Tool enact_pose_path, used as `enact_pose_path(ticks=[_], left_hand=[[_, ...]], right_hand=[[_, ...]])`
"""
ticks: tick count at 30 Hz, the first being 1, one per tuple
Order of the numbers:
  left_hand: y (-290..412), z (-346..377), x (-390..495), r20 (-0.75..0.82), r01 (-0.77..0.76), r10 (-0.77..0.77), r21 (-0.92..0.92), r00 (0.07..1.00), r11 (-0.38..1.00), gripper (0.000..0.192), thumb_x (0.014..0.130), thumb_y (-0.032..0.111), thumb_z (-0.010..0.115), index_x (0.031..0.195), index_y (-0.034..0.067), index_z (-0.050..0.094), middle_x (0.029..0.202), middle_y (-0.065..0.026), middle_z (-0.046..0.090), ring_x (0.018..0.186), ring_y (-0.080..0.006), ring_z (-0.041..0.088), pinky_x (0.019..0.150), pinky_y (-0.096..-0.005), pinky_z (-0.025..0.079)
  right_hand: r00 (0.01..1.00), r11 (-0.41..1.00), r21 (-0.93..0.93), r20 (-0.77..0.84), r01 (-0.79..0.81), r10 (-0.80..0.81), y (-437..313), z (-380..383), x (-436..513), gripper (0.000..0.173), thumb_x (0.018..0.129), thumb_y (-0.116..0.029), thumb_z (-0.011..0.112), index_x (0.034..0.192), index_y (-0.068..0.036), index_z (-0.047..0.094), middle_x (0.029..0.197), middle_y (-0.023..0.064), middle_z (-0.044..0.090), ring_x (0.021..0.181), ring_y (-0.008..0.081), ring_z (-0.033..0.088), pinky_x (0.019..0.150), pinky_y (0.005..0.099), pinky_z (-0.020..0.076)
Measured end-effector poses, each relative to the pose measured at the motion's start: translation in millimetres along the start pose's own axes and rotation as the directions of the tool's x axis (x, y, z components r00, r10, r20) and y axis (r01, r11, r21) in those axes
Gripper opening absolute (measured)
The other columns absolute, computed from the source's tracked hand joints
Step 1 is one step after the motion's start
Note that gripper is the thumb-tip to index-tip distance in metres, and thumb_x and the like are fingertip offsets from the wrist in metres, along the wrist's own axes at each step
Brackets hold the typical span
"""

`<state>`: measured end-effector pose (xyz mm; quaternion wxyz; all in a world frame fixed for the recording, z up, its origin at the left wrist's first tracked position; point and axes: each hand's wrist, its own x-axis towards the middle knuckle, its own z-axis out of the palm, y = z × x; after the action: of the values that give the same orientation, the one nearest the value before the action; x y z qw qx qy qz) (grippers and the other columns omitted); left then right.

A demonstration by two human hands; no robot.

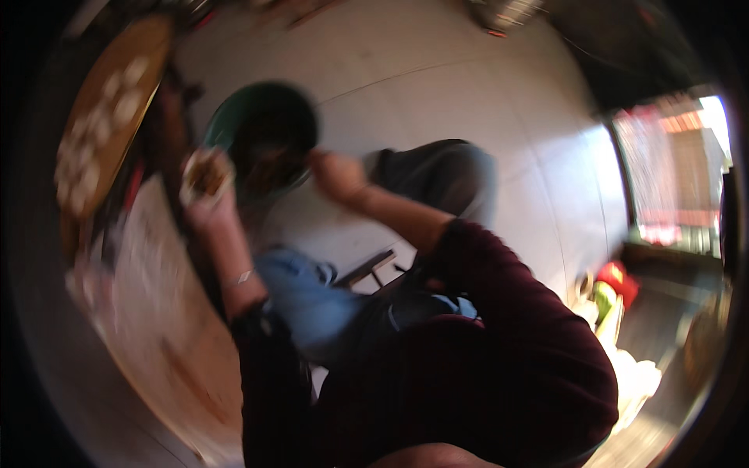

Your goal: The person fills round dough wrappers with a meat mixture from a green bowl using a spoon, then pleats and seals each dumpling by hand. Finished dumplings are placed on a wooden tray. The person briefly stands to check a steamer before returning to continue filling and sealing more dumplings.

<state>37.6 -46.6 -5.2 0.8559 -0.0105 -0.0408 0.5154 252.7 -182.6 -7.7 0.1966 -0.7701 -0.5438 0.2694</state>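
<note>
My left hand [206, 205] holds up a round, pale dough wrapper [186, 190] with brown filling [208, 177] on it. Just right of it stands a green basin [221, 124] with dark brown contents that lie partly in shadow. At the basin's right rim is my right hand [341, 175], its fingers closed together; blur hides whether a thin tool is between them.
A round tan tray [149, 44] bearing several white dumplings [126, 108] lies at the upper left. A pale board or tabletop [152, 281] with a flour-like dusting runs along my left side. Red and green items [617, 284] lie at the right, below a bright opening.
</note>
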Motion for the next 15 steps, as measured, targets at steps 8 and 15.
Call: enact_pose_path(ticks=[8,15], left_hand=[[-23.3,12.1,-8.7,-0.288,-0.264,0.294,0.141,0.911,0.954,0.033,0.093,0.022,0.035,0.097,0.004,0.063,0.1,-0.0201,0.06,0.099,-0.0341,0.056,0.092,-0.0525,0.043],[-22.4,7.5,-7.6,-0.167,-0.293,0.315,0.144,0.934,0.945,0.035,0.094,0.026,0.035,0.1,0.005,0.063,0.101,-0.0185,0.058,0.097,-0.0325,0.056,0.093,-0.0544,0.041]], right_hand=[[0.715,0.827,-0.215,-0.42,0.52,-0.559,-23.9,-39.4,-7.3,0.026,0.083,-0.002,0.055,0.107,-0.01,0.058,0.072,0.0125,0.061,0.061,0.0315,0.06,0.054,0.0368,0.0478],[0.542,0.574,-0.475,-0.221,0.667,-0.811,-57.8,-47.4,4.8,0.047,0.071,-0.002,0.06,0.117,-0.013,0.058,0.067,0.0022,0.053,0.054,0.0196,0.053,0.05,0.0306,0.044]])
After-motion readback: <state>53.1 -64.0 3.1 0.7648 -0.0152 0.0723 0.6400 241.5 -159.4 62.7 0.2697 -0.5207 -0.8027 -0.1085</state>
